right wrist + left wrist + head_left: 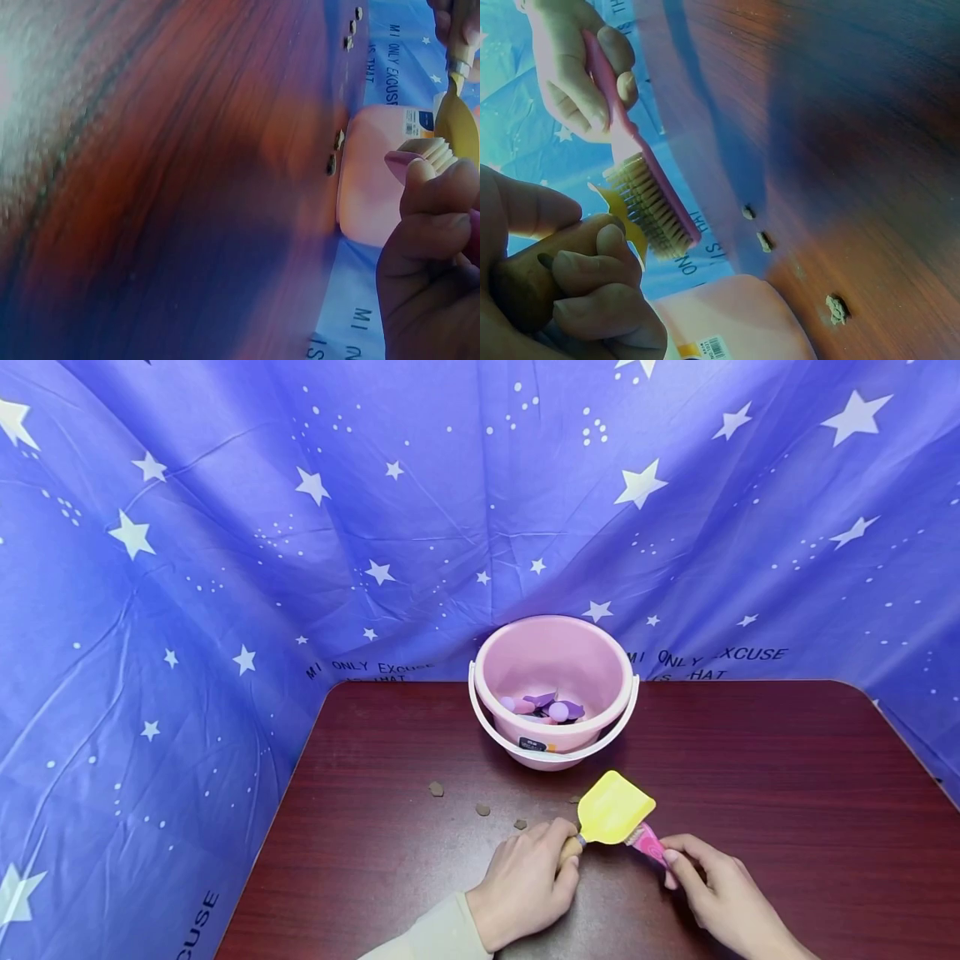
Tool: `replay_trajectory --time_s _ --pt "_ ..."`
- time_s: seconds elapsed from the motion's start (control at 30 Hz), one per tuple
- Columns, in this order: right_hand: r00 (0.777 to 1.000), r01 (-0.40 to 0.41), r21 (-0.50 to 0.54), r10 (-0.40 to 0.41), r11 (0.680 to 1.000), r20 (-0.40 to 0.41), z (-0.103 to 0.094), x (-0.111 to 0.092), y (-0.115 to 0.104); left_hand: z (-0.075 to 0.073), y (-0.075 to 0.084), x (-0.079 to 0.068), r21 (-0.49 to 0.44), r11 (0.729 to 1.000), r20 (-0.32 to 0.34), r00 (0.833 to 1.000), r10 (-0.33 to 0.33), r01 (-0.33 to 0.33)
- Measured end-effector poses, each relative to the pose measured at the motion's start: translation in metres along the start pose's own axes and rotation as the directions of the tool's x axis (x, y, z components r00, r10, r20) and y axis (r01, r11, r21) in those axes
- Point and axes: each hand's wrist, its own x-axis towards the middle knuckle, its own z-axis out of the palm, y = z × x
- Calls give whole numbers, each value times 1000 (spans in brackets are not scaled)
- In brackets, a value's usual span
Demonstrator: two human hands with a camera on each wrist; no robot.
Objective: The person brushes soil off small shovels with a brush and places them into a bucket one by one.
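My left hand [528, 878] grips the wooden handle [551, 262] of a small yellow toy shovel [615, 807], whose blade is raised over the table in front of the bucket. In my right hand [723, 889] is a pink brush [649, 845], held by its handle. The left wrist view shows its pale bristles [651, 206] right beside the shovel's blade. Several small brown crumbs, such as this clump [837, 308], lie on the tabletop to the left of and behind the shovel.
Just behind the shovel stands a pink bucket [555, 639] with a white handle [628, 714] lowered at its front. Purple and pink pieces [558, 711] lie inside it. A blue star-printed cloth [450, 510] hangs along the back and left of the dark red wooden table [810, 793].
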Motion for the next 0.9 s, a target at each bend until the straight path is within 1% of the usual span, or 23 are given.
replay_trajectory --time_s 0.2,0.37,0.57,0.63,0.77,0.9 --pt "999 -47 17 47 999 3 -5 1 5 0 -1 -1 -6 1000 5 1000 11 -11" --pt "995 -100 58 99 993 26 -9 2 9 -1 -1 -2 -13 1000 12 1000 8 -8" --pt "992 -128 105 126 986 33 -15 3 13 0 -2 -3 -4 1000 16 1000 4 -4" --pt "990 -139 104 137 985 27 -17 4 15 0 -3 -4 -5 1000 20 1000 1 -1" --pt "982 -188 109 187 976 22 -19 7 17 -1 -3 -5 -8 1000 27 1000 -9 9" --pt "972 -233 56 233 971 -7 -21 8 16 -1 -4 -5 -17 1000 26 1000 -11 12"
